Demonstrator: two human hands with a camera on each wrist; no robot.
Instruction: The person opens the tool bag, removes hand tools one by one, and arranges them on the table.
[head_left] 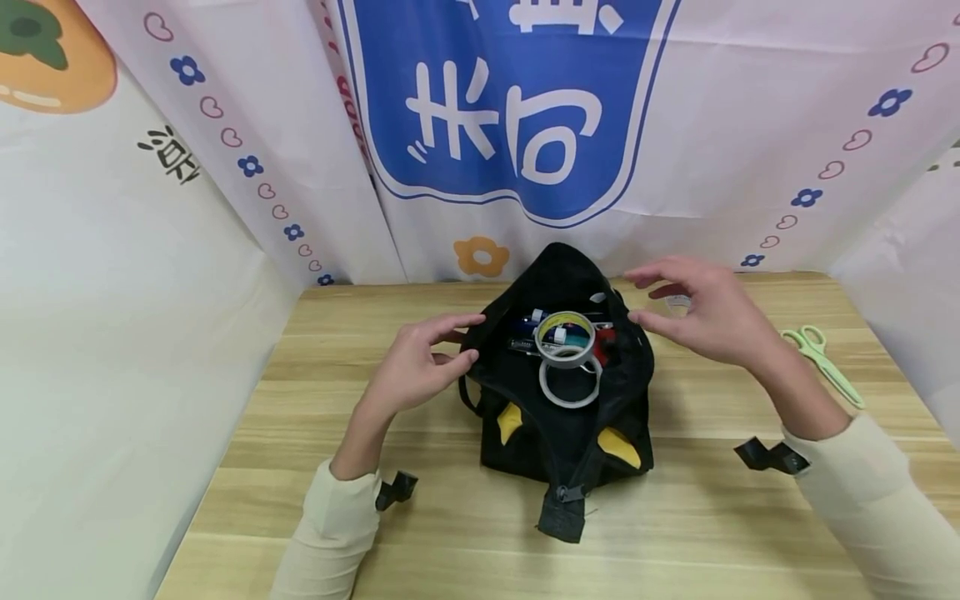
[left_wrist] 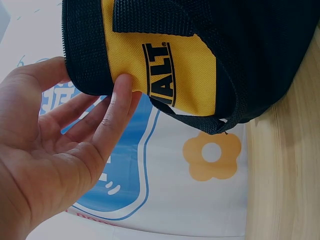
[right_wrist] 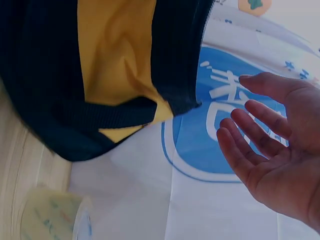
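A black tool bag [head_left: 495,450] with yellow panels stands with its mouth wide apart on the table. A roll of tape [head_left: 566,360] and a pale ring-shaped tape roll [head_left: 553,392] lie at its mouth, above several small items inside. My left hand [head_left: 423,358] is at the bag's left rim, its fingers fairly straight. In the left wrist view, one fingertip touches the yellow side panel [left_wrist: 195,75], and the thumb tip is hidden by the zipper edge. My right hand [head_left: 701,312] hovers just off the right rim, fingers relaxed and holding nothing, as the right wrist view confirms.
Green scissors [head_left: 825,365] lie on the wooden table [head_left: 300,450] at the right. A clear tape roll [right_wrist: 50,215] stands beside the bag, partly behind the right hand in the head view. A printed cloth [head_left: 675,225] hangs behind the table, close to the bag.
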